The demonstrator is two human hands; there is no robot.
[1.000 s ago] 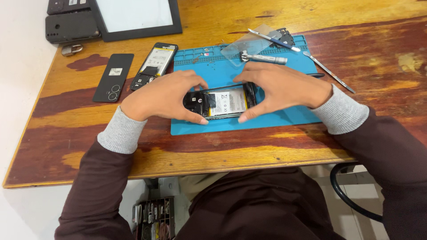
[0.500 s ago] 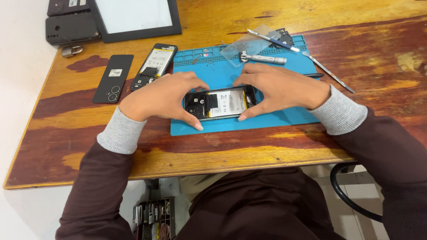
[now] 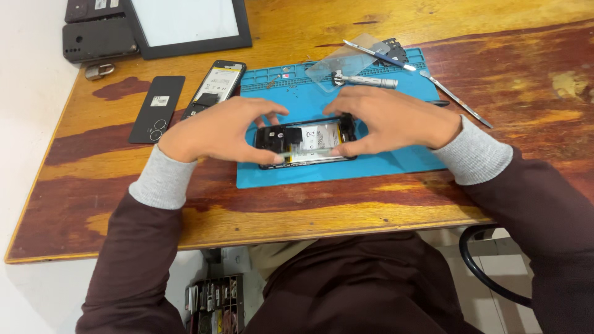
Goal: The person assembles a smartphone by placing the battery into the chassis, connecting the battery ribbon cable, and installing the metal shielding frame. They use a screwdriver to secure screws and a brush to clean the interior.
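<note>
An opened phone (image 3: 307, 143) lies face down on a blue repair mat (image 3: 371, 162), its back off and its battery and boards showing. My left hand (image 3: 223, 130) grips the phone's left end, thumb and fingertips on the frame. At the phone's right end, my right hand (image 3: 391, 119) pinches the frame between thumb and fingers. Both hands rest on the mat.
A second opened phone (image 3: 215, 87) and a black back cover (image 3: 157, 107) lie left of the mat. A screwdriver (image 3: 365, 80), clear plastic sheet (image 3: 349, 60), tweezers (image 3: 455, 99) and a small black part (image 3: 396, 49) sit at the back. A tablet (image 3: 185, 25) and dark phones (image 3: 99, 38) occupy the far left corner.
My hands have shifted slightly on the phone, and the phone has turned a little flatter on the mat. Nothing else has moved.
</note>
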